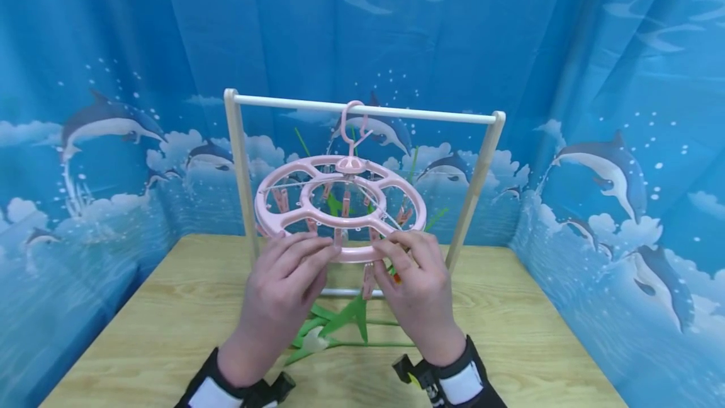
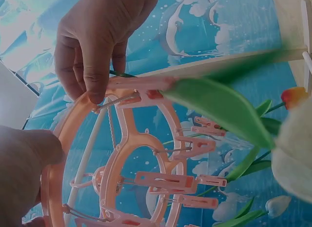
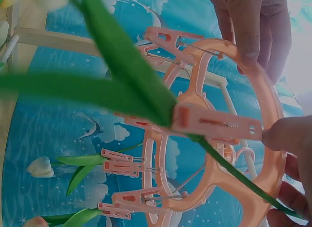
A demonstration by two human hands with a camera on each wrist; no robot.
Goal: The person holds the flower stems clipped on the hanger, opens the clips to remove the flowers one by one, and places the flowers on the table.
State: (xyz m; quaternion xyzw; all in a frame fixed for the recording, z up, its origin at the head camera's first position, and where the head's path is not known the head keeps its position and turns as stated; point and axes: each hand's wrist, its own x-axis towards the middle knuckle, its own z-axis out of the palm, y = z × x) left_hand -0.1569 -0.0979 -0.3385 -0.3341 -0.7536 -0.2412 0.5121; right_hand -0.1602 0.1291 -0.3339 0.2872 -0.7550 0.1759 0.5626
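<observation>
A pink round clip hanger [image 1: 351, 222] hangs by its hook from a white bar, tilted with its near rim low. My left hand [image 1: 286, 282] grips the near rim left of centre, its thumb on one side in the left wrist view. The right hand [image 1: 416, 276] holds the same rim further right, fingertips right at a pink clothespin [image 3: 219, 122]. That clothespin clamps an artificial tulip by its green leaves [image 3: 129, 71] and stem; the stem runs up past the right fingers. A white tulip bloom [image 1: 314, 339] hangs below between my wrists.
The stand has wooden posts [image 1: 478, 184] and a white top bar [image 1: 425, 113], on a wood-grain table [image 1: 510, 332]. Other clothespins [image 2: 197, 202] hold more tulips, including an orange-red one [image 2: 294, 97]. Blue dolphin curtains [image 1: 362, 30] surround the table.
</observation>
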